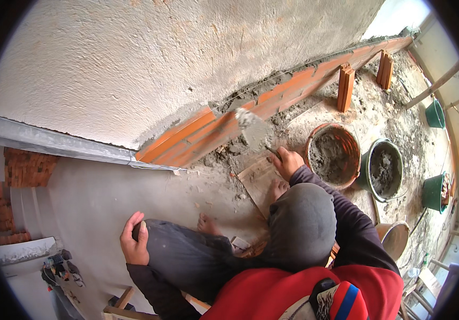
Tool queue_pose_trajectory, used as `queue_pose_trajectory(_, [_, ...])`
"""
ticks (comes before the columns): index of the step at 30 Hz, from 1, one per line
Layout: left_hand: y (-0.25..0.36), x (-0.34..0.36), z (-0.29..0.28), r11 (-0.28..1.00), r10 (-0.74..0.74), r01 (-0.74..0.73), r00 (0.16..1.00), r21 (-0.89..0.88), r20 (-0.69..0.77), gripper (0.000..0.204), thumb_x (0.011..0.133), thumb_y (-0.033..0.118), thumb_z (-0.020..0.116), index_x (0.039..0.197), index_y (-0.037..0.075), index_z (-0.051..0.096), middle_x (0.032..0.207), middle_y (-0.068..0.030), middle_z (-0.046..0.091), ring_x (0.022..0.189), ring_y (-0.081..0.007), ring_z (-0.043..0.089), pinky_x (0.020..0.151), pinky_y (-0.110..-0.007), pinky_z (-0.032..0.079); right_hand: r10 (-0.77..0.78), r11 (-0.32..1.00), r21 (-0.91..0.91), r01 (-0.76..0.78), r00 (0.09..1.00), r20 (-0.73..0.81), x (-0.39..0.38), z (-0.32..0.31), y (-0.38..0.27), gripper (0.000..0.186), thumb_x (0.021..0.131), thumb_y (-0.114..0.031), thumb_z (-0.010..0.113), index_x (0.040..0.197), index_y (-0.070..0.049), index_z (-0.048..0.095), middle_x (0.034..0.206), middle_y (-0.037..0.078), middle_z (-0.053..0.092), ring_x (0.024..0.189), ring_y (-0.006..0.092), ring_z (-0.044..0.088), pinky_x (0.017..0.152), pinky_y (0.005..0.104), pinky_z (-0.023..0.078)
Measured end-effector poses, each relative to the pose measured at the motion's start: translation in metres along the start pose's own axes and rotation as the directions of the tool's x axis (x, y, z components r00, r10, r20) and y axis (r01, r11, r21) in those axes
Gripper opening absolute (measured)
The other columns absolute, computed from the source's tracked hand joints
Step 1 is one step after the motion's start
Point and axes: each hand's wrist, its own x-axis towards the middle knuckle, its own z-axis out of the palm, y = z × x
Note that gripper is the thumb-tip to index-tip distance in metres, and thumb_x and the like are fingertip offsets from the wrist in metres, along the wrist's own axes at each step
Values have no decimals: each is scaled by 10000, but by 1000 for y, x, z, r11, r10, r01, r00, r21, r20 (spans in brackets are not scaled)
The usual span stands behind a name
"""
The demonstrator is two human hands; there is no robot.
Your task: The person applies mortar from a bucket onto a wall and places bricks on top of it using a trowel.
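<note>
My right hand is closed round the handle of a trowel. A lump of wet mortar sits at the far end of its blade, which is held close to a low course of orange hollow bricks along the wall. Grey mortar lies along the top of the brickwork, beside a stretched string. My left hand rests against my bent left knee, with its fingers loosely extended and nothing in it.
Right of my right hand stand an orange bucket and a dark bucket, both holding mortar. Upright bricks stand farther along the wall. Green buckets are at the far right. Stacked bricks lie at the left, beyond a metal-edged wall end.
</note>
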Motion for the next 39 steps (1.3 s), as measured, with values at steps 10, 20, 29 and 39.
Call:
queue_pose_trajectory(10, [10, 1, 3, 999, -38, 38, 999, 15, 27, 429, 945, 239, 565, 1260, -51, 539, 1190, -146, 634, 1123, -206, 561, 1008, -330, 395, -13, 931, 366, 8, 1000, 13, 15, 17, -24, 277, 934, -245, 552, 854, 20, 563, 697, 281, 578, 723, 476, 599, 649, 488, 459])
queue_pose_trajectory(20, [6, 6, 6, 999, 13, -13, 1000, 50, 8, 496, 918, 322, 619, 1233, -56, 559, 1156, -185, 645, 1058, -235, 607, 926, -329, 461, 40, 995, -94, -33, 996, 82, 14, 3, -18, 285, 912, -333, 557, 909, -48, 558, 723, 248, 639, 715, 451, 634, 672, 538, 507])
queue_pose_trajectory(29, [0, 1, 0, 999, 14, -14, 1000, 30, 0, 503, 925, 342, 610, 1233, -53, 558, 1163, -175, 645, 1084, -234, 595, 952, -336, 443, 56, 967, 232, -102, 979, 197, 8, -100, -56, 301, 930, -258, 541, 860, 25, 619, 681, 243, 622, 618, 405, 632, 604, 455, 508])
queue_pose_trajectory(39, [0, -2, 0, 998, 39, -40, 999, -44, -37, 536, 919, 380, 620, 1221, -60, 565, 1153, -186, 648, 1064, -245, 607, 947, -344, 451, 268, 878, 161, -450, 743, 614, 48, -144, -101, 432, 981, -335, 470, 854, 58, 596, 625, 134, 587, 483, 250, 613, 459, 394, 498])
